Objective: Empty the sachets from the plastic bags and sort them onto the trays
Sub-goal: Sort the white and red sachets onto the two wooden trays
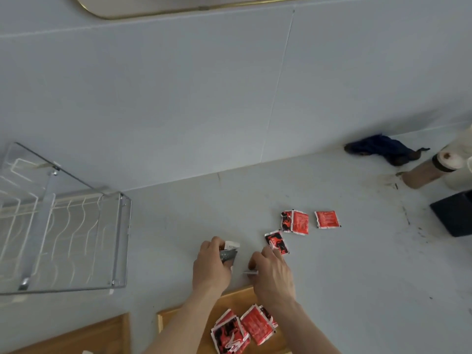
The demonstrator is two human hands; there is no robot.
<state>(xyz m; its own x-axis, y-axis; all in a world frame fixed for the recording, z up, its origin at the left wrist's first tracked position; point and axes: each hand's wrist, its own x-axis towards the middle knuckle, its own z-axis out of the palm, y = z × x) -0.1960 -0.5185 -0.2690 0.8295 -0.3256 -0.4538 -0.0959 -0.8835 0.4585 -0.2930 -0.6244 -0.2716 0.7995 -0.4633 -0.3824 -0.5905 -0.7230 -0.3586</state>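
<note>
My left hand (212, 264) is closed around a small stack of grey and white sachets (229, 252) above the counter. Just to its right, my right hand (272, 270) pinches a thin grey sachet (250, 272) lying flat on the counter. Red sachets lie loose beyond my hands: one (277, 242) by my right fingers, a pair (295, 222) farther back, and a single one (327, 219) to the right. A wooden tray (229, 297) under my forearms holds several red sachets (245, 328). A second wooden tray (102, 330) sits at the lower left.
A clear acrylic rack with white wire dividers (58, 226) stands at the left. A dark blue cloth (383, 148), a brown cylinder with a cap (431, 169) and a black box (454, 213) crowd the right back corner against the wall.
</note>
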